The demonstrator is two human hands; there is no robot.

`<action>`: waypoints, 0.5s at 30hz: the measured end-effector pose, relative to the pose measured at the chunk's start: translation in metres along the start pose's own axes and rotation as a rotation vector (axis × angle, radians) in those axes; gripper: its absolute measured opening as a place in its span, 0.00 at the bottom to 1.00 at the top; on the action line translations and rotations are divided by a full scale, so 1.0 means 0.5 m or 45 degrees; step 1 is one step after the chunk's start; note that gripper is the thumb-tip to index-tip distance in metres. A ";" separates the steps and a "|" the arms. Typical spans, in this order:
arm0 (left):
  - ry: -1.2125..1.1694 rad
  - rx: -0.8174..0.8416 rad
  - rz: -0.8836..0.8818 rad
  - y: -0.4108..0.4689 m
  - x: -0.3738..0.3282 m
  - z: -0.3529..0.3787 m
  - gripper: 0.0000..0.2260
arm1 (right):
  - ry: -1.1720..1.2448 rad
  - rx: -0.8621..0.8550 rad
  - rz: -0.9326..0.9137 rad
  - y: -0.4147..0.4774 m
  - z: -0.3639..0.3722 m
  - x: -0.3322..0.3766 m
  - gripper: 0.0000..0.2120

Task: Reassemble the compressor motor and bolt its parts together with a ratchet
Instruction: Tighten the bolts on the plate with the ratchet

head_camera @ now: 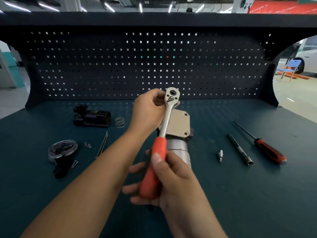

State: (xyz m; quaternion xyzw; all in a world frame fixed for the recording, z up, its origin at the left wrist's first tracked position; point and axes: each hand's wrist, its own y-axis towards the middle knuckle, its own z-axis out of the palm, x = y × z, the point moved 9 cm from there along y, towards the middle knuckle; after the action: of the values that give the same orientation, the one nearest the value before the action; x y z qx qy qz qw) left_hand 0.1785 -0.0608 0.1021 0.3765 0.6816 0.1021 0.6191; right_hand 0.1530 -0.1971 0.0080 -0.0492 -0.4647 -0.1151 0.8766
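Dark teal workbench [240, 194] backed by a pegboard [103, 66] fills the view. The person holds a ratchet [165, 127] above it. The right hand [173, 179] is wrapped round its red handle, and the left hand [147, 109] has its fingers curled about the metal head. Beneath the ratchet the motor [177, 146] lies on the bench, with a square plate on its far end. To the left lie a black housing [91, 118], a spring [119, 122], a clear cover [62, 148] and screws [87, 145]. To the right lie a small bit [220, 155], an extension bar [240, 149] and a screwdriver [262, 143].
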 end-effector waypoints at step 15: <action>-0.174 0.209 -0.028 0.008 0.003 0.011 0.09 | -0.298 -0.360 -0.406 -0.048 -0.117 0.125 0.13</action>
State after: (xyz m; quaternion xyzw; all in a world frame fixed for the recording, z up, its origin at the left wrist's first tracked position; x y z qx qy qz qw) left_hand 0.1851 -0.0587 0.1024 0.4245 0.6480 0.0132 0.6323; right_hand 0.2279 -0.2415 0.0261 -0.1105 -0.5442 -0.3094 0.7719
